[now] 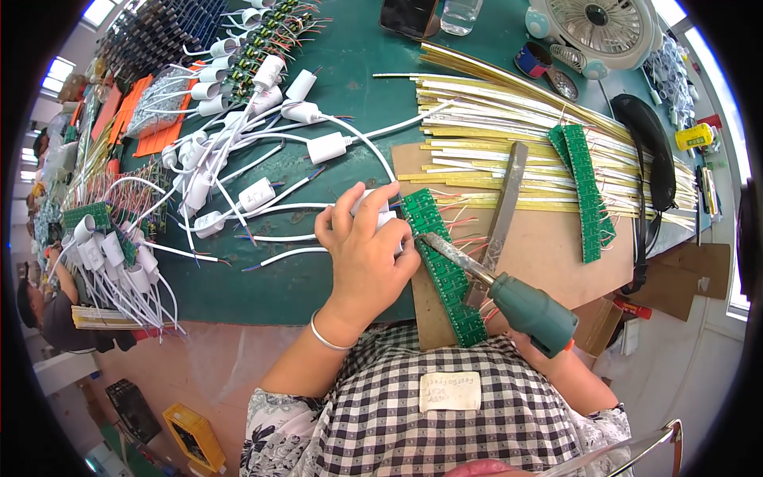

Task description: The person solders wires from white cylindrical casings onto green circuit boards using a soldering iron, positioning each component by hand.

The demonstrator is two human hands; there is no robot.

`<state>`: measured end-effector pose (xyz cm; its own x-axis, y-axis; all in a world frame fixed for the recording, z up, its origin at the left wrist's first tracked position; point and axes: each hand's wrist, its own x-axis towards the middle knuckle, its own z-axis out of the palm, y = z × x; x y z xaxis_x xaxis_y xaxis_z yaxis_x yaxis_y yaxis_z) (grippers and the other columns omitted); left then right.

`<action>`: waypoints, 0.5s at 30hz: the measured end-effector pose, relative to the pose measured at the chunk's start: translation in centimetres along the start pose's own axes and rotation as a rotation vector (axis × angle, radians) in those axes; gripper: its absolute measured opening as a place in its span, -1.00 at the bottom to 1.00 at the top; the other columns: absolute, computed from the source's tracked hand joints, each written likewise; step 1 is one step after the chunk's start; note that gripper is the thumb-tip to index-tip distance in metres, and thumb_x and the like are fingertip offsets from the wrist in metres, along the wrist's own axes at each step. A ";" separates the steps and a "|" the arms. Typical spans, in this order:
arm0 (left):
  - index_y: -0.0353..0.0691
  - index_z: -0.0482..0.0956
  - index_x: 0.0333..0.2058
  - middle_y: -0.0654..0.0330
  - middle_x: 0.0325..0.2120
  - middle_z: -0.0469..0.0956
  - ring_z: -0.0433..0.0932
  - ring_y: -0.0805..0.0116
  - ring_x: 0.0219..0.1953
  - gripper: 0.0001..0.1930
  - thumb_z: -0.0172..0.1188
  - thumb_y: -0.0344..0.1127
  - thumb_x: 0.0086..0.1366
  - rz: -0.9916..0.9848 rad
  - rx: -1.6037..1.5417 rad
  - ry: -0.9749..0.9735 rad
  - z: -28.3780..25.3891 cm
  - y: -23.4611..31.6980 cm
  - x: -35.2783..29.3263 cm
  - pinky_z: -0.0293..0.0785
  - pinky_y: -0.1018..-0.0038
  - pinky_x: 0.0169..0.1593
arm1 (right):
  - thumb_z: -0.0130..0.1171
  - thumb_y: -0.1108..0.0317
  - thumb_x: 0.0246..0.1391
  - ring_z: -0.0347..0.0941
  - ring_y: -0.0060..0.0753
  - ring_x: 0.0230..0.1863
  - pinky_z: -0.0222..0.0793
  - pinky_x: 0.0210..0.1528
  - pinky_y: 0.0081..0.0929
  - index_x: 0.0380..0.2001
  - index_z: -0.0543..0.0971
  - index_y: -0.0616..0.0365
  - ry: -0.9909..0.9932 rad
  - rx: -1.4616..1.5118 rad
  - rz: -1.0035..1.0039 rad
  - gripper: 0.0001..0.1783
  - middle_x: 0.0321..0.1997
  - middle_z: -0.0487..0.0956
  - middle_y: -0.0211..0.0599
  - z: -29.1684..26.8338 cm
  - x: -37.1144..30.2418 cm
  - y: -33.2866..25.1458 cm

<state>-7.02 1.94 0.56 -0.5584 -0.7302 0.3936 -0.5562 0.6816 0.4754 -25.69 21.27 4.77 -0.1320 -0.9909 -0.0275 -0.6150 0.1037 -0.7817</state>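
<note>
At the worktop's near side, curling the left hand round a white housing just left of a green circuit board under a soldering iron, with the right hand's hold hidden.

A dark phone lies just beside a clear glass at the far side of the table. Further right stands 1 pale fan. A black pouch with a strap lies at the right, near a yellow pack. On the floor, 2 crates, 1 dark, 1 yellow, stand close together.
</note>
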 end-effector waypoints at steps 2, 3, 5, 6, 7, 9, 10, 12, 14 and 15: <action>-0.10 0.44 -0.63 0.28 0.00 0.37 0.20 0.06 0.10 -0.90 0.22 -0.39 -0.15 0.001 0.002 -0.002 0.0 0.0 0.0 -0.02 0.06 0.06 | 0.19 0.52 -0.23 0.49 -0.17 -0.24 0.40 -0.17 -0.35 -0.30 0.54 0.19 0.060 0.073 -0.005 -0.71 -0.27 0.55 -0.18 0.0 0.0 0.0; -0.10 0.44 -0.63 0.28 0.00 0.37 0.20 0.06 0.10 -0.89 0.22 -0.39 -0.15 0.003 0.004 -0.006 0.0 0.1 0.1 -0.02 0.06 0.06 | 0.19 0.52 -0.23 0.49 -0.17 -0.24 0.40 -0.17 -0.35 -0.30 0.54 0.19 0.061 0.071 -0.005 -0.71 -0.27 0.55 -0.18 0.1 -0.3 0.3; -0.10 0.44 -0.63 0.28 0.00 0.37 0.20 0.07 0.10 -0.89 0.22 -0.38 -0.15 0.004 0.006 -0.008 -0.1 0.2 0.2 -0.02 0.06 0.06 | 0.18 0.53 -0.20 0.48 -0.14 -0.23 0.39 -0.17 -0.34 -0.29 0.53 0.22 0.099 0.291 0.138 -0.72 -0.25 0.55 -0.15 0.5 -1.3 1.4; -0.10 0.44 -0.64 0.28 0.00 0.37 0.19 0.07 0.11 -0.89 0.22 -0.38 -0.15 0.002 0.005 -0.011 -0.1 0.2 0.2 -0.02 0.05 0.06 | 0.18 0.53 -0.20 0.48 -0.14 -0.23 0.39 -0.17 -0.34 -0.29 0.53 0.22 0.099 0.291 0.137 -0.72 -0.25 0.55 -0.15 0.6 -1.3 1.4; -0.10 0.44 -0.64 0.29 0.00 0.36 0.19 0.07 0.11 -0.89 0.22 -0.38 -0.15 0.001 0.004 -0.013 -0.1 0.2 0.2 -0.02 0.05 0.06 | 0.18 0.53 -0.18 0.48 -0.13 -0.22 0.38 -0.14 -0.32 -0.29 0.54 0.22 0.090 0.244 0.126 -0.72 -0.24 0.55 -0.15 0.6 -1.4 1.4; -0.11 0.44 -0.64 0.29 0.00 0.36 0.19 0.08 0.11 -0.89 0.22 -0.38 -0.15 -0.004 0.006 -0.025 -0.2 0.2 0.2 -0.02 0.04 0.06 | 0.18 0.53 -0.17 0.48 -0.12 -0.20 0.38 -0.12 -0.31 -0.28 0.54 0.22 0.083 0.199 0.112 -0.72 -0.23 0.55 -0.14 0.7 -1.1 1.2; -0.11 0.44 -0.64 0.29 0.00 0.36 0.19 0.08 0.11 -0.89 0.22 -0.38 -0.15 -0.010 0.007 -0.037 -0.2 0.2 0.2 -0.02 0.04 0.06 | 0.18 0.53 -0.18 0.48 -0.11 -0.19 0.37 -0.10 -0.30 -0.27 0.54 0.22 0.083 0.212 0.119 -0.72 -0.22 0.55 -0.14 0.7 -0.8 0.9; -0.11 0.44 -0.64 0.29 0.00 0.36 0.19 0.07 0.10 -0.89 0.22 -0.38 -0.15 -0.007 0.011 -0.033 -0.2 0.2 0.2 -0.02 0.03 0.06 | 0.18 0.53 -0.18 0.48 -0.11 -0.17 0.36 -0.07 -0.29 -0.26 0.54 0.22 0.080 0.224 0.123 -0.71 -0.22 0.55 -0.14 0.6 -0.7 0.8; -0.11 0.44 -0.64 0.29 -0.01 0.36 0.19 0.07 0.10 -0.89 0.22 -0.38 -0.15 -0.005 0.014 -0.031 -0.2 0.2 0.3 -0.01 0.02 0.05 | 0.18 0.54 -0.19 0.48 -0.10 -0.16 0.34 -0.03 -0.29 -0.26 0.54 0.21 0.055 0.163 0.095 -0.70 -0.22 0.55 -0.15 0.6 -0.9 1.0; -0.12 0.44 -0.64 0.28 -0.01 0.36 0.19 0.07 0.10 -0.89 0.22 -0.38 -0.15 -0.006 0.013 -0.047 -0.3 0.2 0.4 -0.01 0.01 0.05 | 0.18 0.54 -0.19 0.48 -0.10 -0.16 0.34 -0.03 -0.29 -0.26 0.54 0.21 0.054 0.163 0.095 -0.70 -0.22 0.55 -0.15 0.6 -0.9 1.0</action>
<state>-7.15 1.82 1.06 -0.5831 -0.7314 0.3536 -0.5675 0.6782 0.4670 -25.71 22.19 3.63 -0.2277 -0.9708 -0.0757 -0.4641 0.1766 -0.8680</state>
